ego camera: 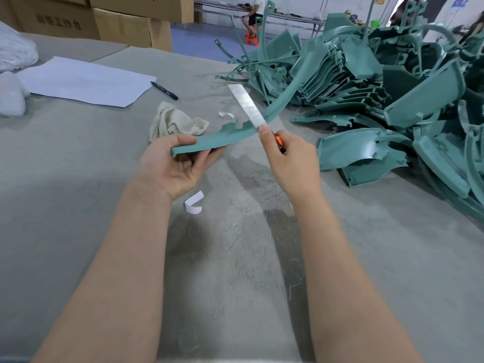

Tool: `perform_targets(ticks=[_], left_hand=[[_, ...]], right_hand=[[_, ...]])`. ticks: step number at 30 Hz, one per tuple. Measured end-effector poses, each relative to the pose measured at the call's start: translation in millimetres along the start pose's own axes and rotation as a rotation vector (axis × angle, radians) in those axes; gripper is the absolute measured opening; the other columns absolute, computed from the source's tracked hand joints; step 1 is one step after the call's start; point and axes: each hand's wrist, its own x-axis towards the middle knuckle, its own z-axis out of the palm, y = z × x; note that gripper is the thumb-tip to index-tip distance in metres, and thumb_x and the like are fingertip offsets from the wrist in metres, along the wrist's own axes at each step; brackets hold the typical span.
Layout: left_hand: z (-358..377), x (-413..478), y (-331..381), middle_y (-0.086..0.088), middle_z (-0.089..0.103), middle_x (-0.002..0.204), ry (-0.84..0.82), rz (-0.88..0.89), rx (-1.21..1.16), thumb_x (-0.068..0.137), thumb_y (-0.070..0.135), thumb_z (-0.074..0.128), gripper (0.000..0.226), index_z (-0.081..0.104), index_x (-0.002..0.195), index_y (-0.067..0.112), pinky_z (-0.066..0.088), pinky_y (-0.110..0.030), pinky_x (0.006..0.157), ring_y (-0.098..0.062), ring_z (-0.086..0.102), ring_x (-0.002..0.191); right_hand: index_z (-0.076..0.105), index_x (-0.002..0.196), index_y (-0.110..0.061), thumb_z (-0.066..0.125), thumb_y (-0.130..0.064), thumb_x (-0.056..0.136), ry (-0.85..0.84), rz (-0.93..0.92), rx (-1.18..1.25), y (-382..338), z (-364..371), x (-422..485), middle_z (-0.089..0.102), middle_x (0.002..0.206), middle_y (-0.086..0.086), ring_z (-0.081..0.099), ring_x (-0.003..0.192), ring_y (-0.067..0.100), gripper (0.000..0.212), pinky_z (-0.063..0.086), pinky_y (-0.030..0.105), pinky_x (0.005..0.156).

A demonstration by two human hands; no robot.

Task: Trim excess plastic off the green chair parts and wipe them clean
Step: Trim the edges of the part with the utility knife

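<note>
A long curved green chair part [281, 100] arcs across the middle of the view above the grey table [78, 205]. My left hand [170, 163] grips its near end, thumb on top. My right hand [290, 158] grips a utility knife with an orange handle [279, 141]. Its long silver blade [246, 103] points up and away, lying against the part's edge near some jagged excess plastic [234, 126]. A crumpled cream cloth [175, 123] lies on the table just behind my left hand.
A big heap of green chair parts [379, 95] fills the right side. White paper [83, 81] and a black pen [164, 90] lie at the back left, with cardboard boxes [104, 19] behind. Small white scraps [194, 203] lie on the table. A person [254, 14] sits far back.
</note>
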Motion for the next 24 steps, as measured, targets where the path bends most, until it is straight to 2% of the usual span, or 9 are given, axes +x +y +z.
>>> perform_targets(ticks=[4,9,15,16,18,19,22,24], left_hand=[[1,3,-2,-0.026,0.065,0.114,-0.011,0.026,-0.040,0.089,0.000,0.043,0.029,0.056,0.114,-0.006,0.060,-0.025,0.063,-0.045,0.067,0.098],[6,4,-8,-0.028,0.065,0.113,-0.017,0.073,-0.084,0.090,-0.001,0.044,0.022,0.056,0.108,-0.006,0.060,-0.026,0.061,-0.046,0.067,0.095],[12,8,-17,-0.021,0.071,0.078,0.066,0.151,-0.086,0.093,0.004,0.045,0.020,0.062,0.091,-0.007,0.056,-0.021,0.051,-0.032,0.072,0.067],[13,8,-18,-0.020,0.071,0.078,0.056,0.179,-0.109,0.093,0.004,0.043,0.021,0.062,0.091,-0.006,0.058,-0.022,0.058,-0.031,0.072,0.066],[14,11,-19,-0.019,0.072,0.091,0.020,0.203,-0.169,0.092,0.004,0.042,0.022,0.062,0.096,-0.006,0.057,-0.025,0.083,-0.032,0.073,0.077],[14,11,-19,-0.019,0.071,0.098,-0.001,0.191,-0.191,0.091,0.004,0.042,0.023,0.062,0.100,-0.006,0.056,-0.026,0.085,-0.032,0.073,0.083],[14,10,-19,-0.021,0.068,0.104,-0.041,0.177,-0.223,0.089,0.002,0.043,0.024,0.062,0.101,-0.007,0.060,-0.025,0.064,-0.032,0.071,0.091],[14,11,-18,-0.021,0.068,0.104,-0.006,0.196,-0.222,0.091,0.002,0.044,0.021,0.061,0.098,-0.007,0.058,-0.024,0.057,-0.034,0.069,0.096]], right_hand=[[0.033,0.060,-0.019,0.039,-0.060,0.096,-0.079,-0.007,0.001,-7,10,-2,0.034,0.050,-0.007,0.034,0.047,0.015,0.055,0.025,0.029,0.049],[0.034,0.059,-0.017,0.042,-0.059,0.096,-0.100,0.006,0.088,-7,14,-2,0.036,0.050,-0.004,0.036,0.049,0.018,0.056,0.031,0.034,0.052],[0.031,0.054,-0.020,0.045,-0.059,0.094,-0.190,-0.050,0.103,-27,27,-11,0.034,0.045,-0.007,0.036,0.047,0.015,0.057,0.028,0.030,0.051],[0.032,0.054,-0.020,0.045,-0.059,0.093,-0.217,-0.055,0.105,-31,29,-13,0.035,0.045,-0.007,0.037,0.048,0.015,0.057,0.029,0.031,0.051],[0.035,0.056,-0.017,0.046,-0.059,0.093,-0.288,-0.081,0.103,-38,33,-18,0.037,0.047,-0.005,0.040,0.051,0.017,0.057,0.031,0.032,0.052],[0.038,0.058,-0.015,0.047,-0.059,0.093,-0.323,-0.106,0.113,-41,33,-20,0.039,0.048,-0.004,0.040,0.052,0.018,0.057,0.032,0.032,0.053],[0.050,0.069,0.001,0.049,-0.055,0.093,-0.385,-0.127,0.209,-48,28,-22,0.045,0.054,0.009,0.045,0.054,0.025,0.061,0.042,0.040,0.056],[0.054,0.076,0.007,0.047,-0.053,0.095,-0.312,-0.041,0.291,-44,18,-16,0.046,0.058,0.010,0.044,0.054,0.024,0.063,0.046,0.042,0.057]])
